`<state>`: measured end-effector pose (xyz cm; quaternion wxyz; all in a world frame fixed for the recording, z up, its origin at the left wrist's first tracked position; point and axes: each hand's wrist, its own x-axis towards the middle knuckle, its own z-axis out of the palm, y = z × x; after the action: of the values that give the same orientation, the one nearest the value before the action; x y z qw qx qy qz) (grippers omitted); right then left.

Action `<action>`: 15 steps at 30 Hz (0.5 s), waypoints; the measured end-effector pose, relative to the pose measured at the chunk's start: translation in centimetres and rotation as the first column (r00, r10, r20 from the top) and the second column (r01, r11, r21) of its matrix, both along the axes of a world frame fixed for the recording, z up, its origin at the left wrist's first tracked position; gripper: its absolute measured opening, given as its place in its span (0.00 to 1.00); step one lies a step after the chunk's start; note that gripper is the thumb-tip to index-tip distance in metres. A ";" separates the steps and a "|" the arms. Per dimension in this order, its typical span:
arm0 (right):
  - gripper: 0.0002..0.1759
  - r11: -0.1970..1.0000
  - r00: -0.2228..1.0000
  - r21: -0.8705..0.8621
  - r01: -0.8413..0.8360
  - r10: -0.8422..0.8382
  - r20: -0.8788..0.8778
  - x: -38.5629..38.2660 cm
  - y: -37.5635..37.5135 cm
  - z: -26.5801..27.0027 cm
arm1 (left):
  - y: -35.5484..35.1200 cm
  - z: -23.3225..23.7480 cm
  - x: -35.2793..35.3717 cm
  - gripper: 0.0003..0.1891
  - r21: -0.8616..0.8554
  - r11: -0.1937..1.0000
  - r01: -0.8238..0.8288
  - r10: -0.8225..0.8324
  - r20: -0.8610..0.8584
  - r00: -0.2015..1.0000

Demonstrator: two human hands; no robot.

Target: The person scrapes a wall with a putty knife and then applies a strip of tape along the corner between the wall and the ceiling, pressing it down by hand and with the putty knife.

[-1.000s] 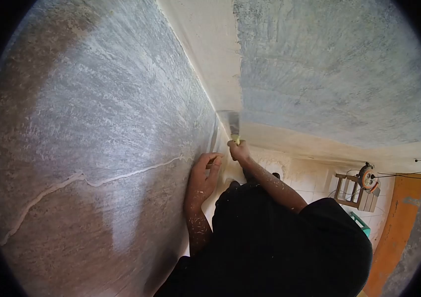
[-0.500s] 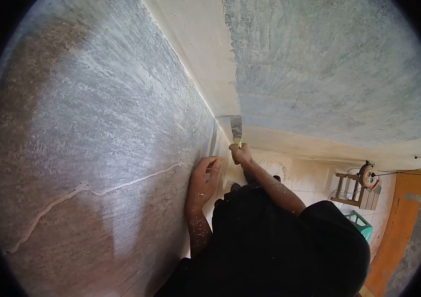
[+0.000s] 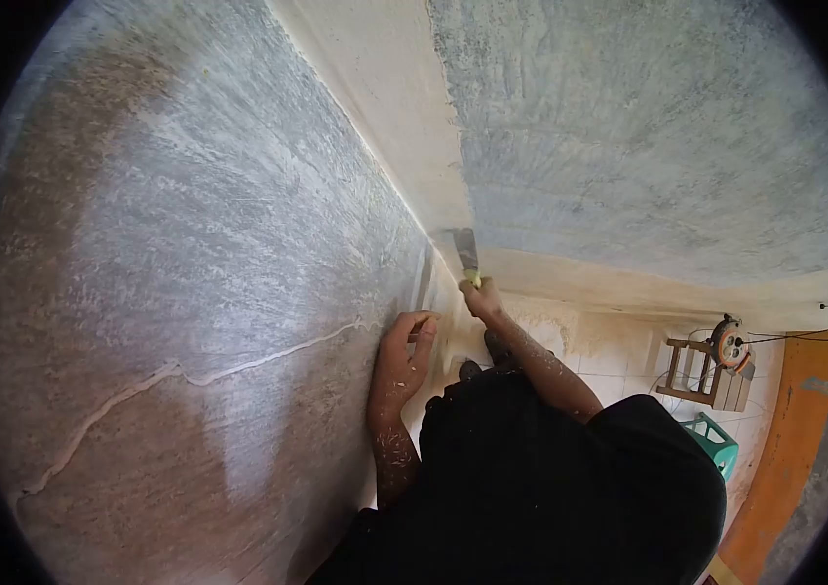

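My right hand (image 3: 480,298) grips the pale yellow handle of a putty knife (image 3: 466,252). Its flat metal blade lies against the pale band of wall (image 3: 414,146) beside the corner, close to the blue-grey rough area. Down by the left wall (image 3: 238,244), my left hand (image 3: 404,356) is loosely curled, with a gap between thumb and fingers. I see nothing held in it, and its outer side is against or very near that wall. White specks dot both forearms.
A raised, crooked pale line (image 3: 248,368) runs along the left wall. At the right are a cable reel (image 3: 729,344) on a wooden stool (image 3: 692,375), a green plastic stool (image 3: 716,447) and an orange board (image 3: 796,429). Pale floor tiles (image 3: 601,363) show below.
The right hand and putty knife have shifted slightly right, and the blade looks more tilted. My left hand keeps its curled pose. The view has moved a little.
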<state>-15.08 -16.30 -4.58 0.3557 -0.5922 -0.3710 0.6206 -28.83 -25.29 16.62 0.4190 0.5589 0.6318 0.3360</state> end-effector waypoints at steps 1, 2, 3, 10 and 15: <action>0.16 1.000 1.000 0.022 0.005 -0.004 -0.025 -0.4 0.3 1.0 | 0.1 0.1 0.2 0.13 -0.007 1.000 -0.009 0.009 0.011 1.000; 0.16 0.999 0.990 -0.033 -0.011 0.007 -0.139 -0.5 0.2 1.2 | 0.1 0.4 0.0 0.13 -0.018 1.000 -0.013 0.013 0.014 1.000; 0.16 1.000 0.997 -0.012 -0.013 0.012 -0.079 -0.2 1.0 0.6 | 0.8 0.5 -0.1 0.13 0.010 1.000 -0.012 0.012 0.009 1.000; 0.17 0.999 1.000 0.041 -0.015 0.015 -0.005 -1.0 0.4 0.5 | -0.3 -0.3 0.1 0.13 0.026 1.000 -0.005 0.005 0.017 1.000; 0.18 1.000 0.998 0.011 -0.019 0.018 0.062 -0.6 0.9 -3.0 | 0.3 -0.4 -0.2 0.13 0.012 1.000 0.009 -0.009 0.018 1.000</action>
<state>-15.70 -15.45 -7.60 0.3418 -0.6056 -0.3911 0.6029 -29.02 -25.02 16.26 0.4230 0.5609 0.6235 0.3430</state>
